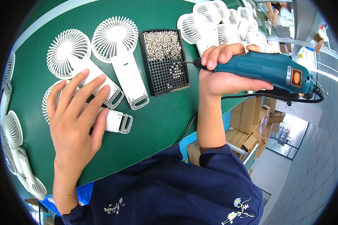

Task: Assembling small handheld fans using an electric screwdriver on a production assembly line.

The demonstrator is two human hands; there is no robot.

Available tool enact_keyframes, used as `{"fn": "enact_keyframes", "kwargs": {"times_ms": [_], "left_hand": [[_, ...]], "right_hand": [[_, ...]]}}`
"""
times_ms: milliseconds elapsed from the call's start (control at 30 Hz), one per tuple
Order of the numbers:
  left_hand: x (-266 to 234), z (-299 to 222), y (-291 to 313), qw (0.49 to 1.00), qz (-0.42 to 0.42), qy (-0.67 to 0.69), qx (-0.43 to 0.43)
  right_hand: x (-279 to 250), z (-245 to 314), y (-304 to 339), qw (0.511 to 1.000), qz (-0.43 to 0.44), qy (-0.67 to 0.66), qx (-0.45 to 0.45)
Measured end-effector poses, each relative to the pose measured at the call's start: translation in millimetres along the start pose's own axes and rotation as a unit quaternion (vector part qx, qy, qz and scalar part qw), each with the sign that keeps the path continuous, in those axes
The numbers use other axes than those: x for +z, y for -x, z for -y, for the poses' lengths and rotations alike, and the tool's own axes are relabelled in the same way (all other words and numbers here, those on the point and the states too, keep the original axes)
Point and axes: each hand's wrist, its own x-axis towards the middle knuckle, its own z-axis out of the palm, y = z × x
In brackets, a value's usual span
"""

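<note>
green tabletop (pixel 157 123), three central fans (pixel 129 78), right grip (pixel 222 82) around one screwdriver (pixel 255 67), left grip (pixel 73 125) released

Wide head-worn fisheye view, downward from close above the left hand (pixel 76 122) and the right hand (pixel 221 81).

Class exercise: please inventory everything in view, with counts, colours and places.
table: one, green, centre
tray: one, black, on the table
screws: many, silvery, in tray
near fans: three, white, left of tray
piled fans: many, white, upper right of tray
side fans: several, white, far left
electric screwdriver: one, teal, right of tray
cable: one, black, at screwdriver's rear
boxes: several, brown, right of table
floor: one, grey, right side
another person: one, partly visible, top right
shirt: one, navy, bottom
left hand: one, spread over near fans
right hand: one, around screwdriver
</note>
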Motion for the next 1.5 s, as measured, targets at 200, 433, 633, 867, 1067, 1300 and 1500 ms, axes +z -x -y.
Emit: {"fn": "enact_keyframes", "kwargs": {"times_ms": [200, 433, 633, 867, 1067, 1300, 1500], "left_hand": [[2, 0, 3, 1.000, -0.015, 0.004, 0.003], [6, 2, 2, 1.000, -0.019, 0.016, 0.013], [14, 5, 7, 0.999, -0.042, 0.010, 0.009], [17, 5, 13, 0.998, -0.060, 0.016, 0.013], [17, 7, 13, 0.998, -0.059, 0.020, 0.017], [16, 7, 12, 0.998, -0.051, 0.016, 0.017], [15, 5, 9, 0.999, -0.048, 0.014, 0.010]], "right_hand": [[8, 18, 1, 0.999, -0.006, 0.006, -0.046], [53, 61, 47, 0.983, 0.176, -0.057, 0.006], [90, 50, 99, 0.963, 0.265, -0.034, 0.022], [88, 36, 85, 0.954, 0.294, -0.057, 0.033], [85, 28, 88, 0.958, 0.278, -0.051, 0.049], [79, 26, 84, 0.943, 0.319, -0.060, 0.072], [78, 25, 83, 0.947, 0.308, -0.065, 0.056]]}}
